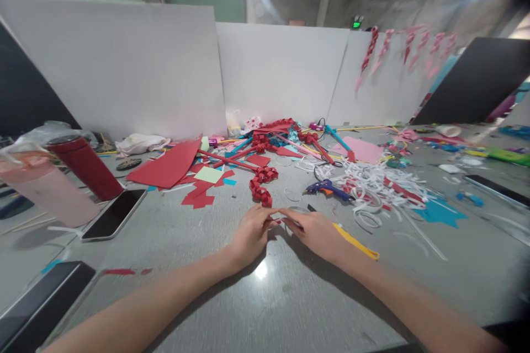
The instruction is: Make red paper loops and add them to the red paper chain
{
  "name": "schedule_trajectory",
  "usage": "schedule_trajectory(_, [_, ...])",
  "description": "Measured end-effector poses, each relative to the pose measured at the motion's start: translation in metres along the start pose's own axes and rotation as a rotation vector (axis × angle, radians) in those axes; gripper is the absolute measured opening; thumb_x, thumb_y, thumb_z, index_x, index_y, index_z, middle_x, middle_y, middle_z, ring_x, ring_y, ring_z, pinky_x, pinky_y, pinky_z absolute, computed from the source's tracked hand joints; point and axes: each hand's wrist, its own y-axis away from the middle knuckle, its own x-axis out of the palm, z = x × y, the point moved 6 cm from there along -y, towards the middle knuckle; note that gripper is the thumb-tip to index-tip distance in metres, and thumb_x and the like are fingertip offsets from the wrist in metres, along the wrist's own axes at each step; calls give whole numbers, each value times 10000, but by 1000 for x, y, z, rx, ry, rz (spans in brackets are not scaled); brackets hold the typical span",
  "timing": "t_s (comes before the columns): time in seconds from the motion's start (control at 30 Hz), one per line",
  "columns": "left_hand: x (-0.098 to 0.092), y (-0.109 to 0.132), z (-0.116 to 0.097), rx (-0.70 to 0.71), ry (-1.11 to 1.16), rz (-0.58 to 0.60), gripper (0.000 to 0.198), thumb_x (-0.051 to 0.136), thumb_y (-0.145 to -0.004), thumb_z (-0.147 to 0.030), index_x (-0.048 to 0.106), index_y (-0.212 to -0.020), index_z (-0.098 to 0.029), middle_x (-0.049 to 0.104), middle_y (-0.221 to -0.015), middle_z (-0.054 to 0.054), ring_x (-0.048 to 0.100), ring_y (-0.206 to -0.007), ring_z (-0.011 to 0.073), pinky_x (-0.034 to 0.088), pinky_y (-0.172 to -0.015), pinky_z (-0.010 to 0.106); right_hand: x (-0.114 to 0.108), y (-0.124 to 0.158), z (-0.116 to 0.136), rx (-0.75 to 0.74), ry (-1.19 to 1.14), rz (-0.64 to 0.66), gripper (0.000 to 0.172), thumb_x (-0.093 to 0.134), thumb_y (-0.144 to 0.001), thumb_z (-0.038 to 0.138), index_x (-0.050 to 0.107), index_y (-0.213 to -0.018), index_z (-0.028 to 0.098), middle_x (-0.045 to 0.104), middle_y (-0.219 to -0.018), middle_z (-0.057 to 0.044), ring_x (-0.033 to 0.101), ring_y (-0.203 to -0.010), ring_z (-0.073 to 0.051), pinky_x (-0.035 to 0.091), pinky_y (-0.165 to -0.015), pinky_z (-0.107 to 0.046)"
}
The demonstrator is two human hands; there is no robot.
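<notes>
Both hands meet at the middle of the table, just at the near end of a red paper chain (261,179). My left hand (250,237) is closed, its fingertips pinching red paper at the chain's end. From the right, my right hand (317,234) reaches in with thumb and fingers pressed together on the same spot. A small bit of red shows between the fingertips; the rest is hidden by the fingers. A yellow tool (358,244) lies partly under my right wrist. Beyond that hand rests a blue hot glue gun (331,190).
Red paper sheets (169,162) and scraps lie left of the chain. White paper strips (372,185) pile up at right, beside a teal paper piece (441,212). A phone (114,216), red tumbler (86,168), pink bottle (52,190) and black case (45,306) stand or lie left.
</notes>
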Motion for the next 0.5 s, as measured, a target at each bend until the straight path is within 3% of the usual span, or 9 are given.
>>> schedule_trajectory(0.17, [3,0,-1,18,-23,19,156,543,-982,-112,673,-922,-175,684,-864,56,575,-852,204,460,-788,329,-1,-1,-2,31,-75,-19,320,460,-1055,407,696,-1224,273,792,-1017,-51,742,-791,-199,503,-737,-288])
schedule_trajectory(0.5, [3,-3,-12,13,-20,92,178,506,-1036,-237,661,-986,-168,662,-928,69,540,-940,214,466,-848,344,-4,-1,-1,89,-90,3,276,496,-1032,427,709,-1051,254,769,-837,-7,646,-613,-147,431,-691,-268])
